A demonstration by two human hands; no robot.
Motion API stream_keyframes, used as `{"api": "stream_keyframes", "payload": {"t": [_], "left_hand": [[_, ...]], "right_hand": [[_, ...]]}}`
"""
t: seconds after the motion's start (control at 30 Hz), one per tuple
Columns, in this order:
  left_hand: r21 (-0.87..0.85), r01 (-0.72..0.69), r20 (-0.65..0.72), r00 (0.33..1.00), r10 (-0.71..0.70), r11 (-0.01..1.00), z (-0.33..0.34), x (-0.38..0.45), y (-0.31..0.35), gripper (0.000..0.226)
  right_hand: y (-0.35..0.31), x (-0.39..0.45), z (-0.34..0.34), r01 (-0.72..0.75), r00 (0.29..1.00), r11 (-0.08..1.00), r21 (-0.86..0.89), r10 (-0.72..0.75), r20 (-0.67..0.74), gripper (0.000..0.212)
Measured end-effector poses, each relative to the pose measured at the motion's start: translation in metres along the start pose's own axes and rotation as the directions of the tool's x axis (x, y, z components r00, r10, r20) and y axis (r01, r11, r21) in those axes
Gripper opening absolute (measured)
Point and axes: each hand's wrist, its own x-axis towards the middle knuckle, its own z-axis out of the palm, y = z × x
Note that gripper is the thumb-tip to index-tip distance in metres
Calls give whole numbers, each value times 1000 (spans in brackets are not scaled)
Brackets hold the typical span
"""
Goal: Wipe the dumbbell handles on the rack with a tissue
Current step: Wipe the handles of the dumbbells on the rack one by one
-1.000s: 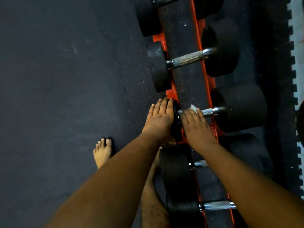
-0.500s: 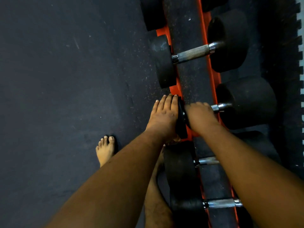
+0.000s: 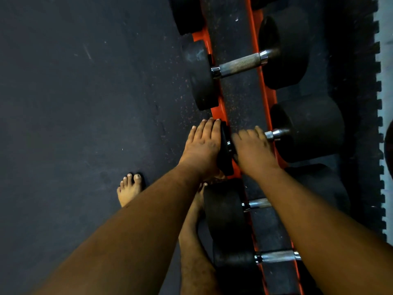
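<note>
A low orange rack (image 3: 219, 109) carries a row of black dumbbells with steel handles. My right hand (image 3: 253, 150) curls over the handle of the middle dumbbell (image 3: 310, 128), and only the handle's right end (image 3: 273, 135) shows. No tissue is visible; the hand hides whatever is under it. My left hand (image 3: 202, 145) lies with straight fingers against the outer face of that dumbbell's left head (image 3: 225, 150).
Just beyond is a dumbbell with a bare knurled handle (image 3: 240, 64). Two more handles (image 3: 258, 203) (image 3: 276, 256) lie nearer, partly under my right forearm. My bare foot (image 3: 128, 188) stands on the dark rubber floor left of the rack. The jagged mat edge (image 3: 380, 103) runs along the right.
A second ago a white tissue tip showed beyond my right fingers. The right hand has since closed over the handle and slid slightly right, hiding the tissue. The left hand stays on the head.
</note>
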Motion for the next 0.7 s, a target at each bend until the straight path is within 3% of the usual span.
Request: {"api": "stream_keyframes", "payload": {"t": [0.1, 0.27, 0.37, 0.43, 0.53, 0.7], "left_hand": [[-5, -5, -16, 1000, 5, 1000, 2, 0, -1, 153], [6, -7, -20, 1000, 7, 1000, 3, 0, -2, 153], [7, -4, -10, 1000, 4, 1000, 1, -1, -1, 154], [2, -3, -13, 1000, 3, 1000, 2, -1, -1, 155], [7, -4, -26, 1000, 4, 1000, 2, -1, -1, 154], [4, -4, -14, 1000, 4, 1000, -2, -2, 2, 151]], "right_hand": [[15, -42, 18, -25, 995, 998, -65, 19, -100, 68], [18, 6, -2, -168, 986, 985, -36, 167, -24, 32], [24, 4, 2, -131, 990, 991, -12, 130, -57, 33], [27, -27, 12, -134, 979, 991, -3, 132, -154, 49], [17, -48, 18, -145, 974, 987, 73, 155, -168, 67], [-9, -9, 11, 46, 989, 963, 264, -7, -149, 55]]}}
